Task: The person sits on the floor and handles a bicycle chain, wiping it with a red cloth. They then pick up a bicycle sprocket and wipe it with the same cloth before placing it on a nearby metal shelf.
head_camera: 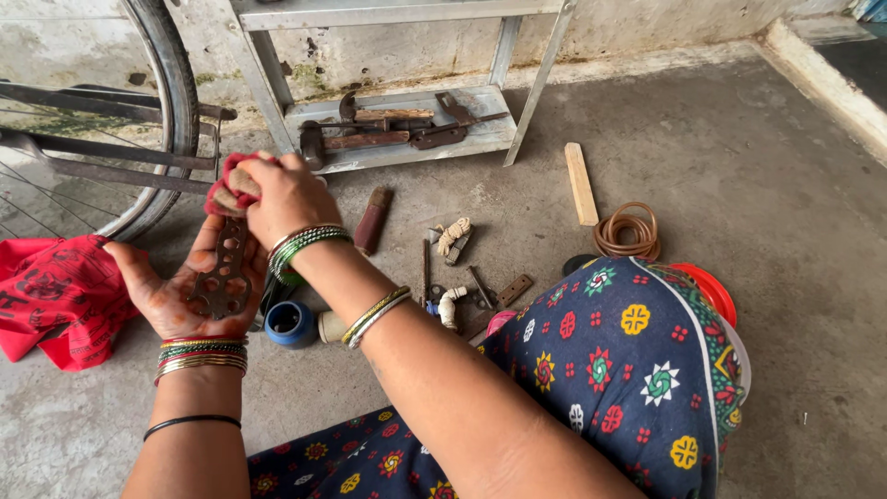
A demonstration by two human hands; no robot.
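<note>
left hand [180, 291] cradles flat multi-hole wrench [222, 273]; right hand [282, 196] presses red rag [224, 196] on it.

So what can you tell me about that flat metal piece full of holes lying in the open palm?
The flat metal tool is a dark, rusty-looking plate pierced with several differently shaped holes, much like a multi-size bicycle spanner. It lies lengthwise on the upturned left hand, its top end under the red rag that the right hand presses onto it. The palm beneath looks grimy.

A bare grey concrete floor [739, 185] meets a stained, weathered wall [388, 55]. A pale metal rack [517, 83] stands against it in soft daylight.
</note>
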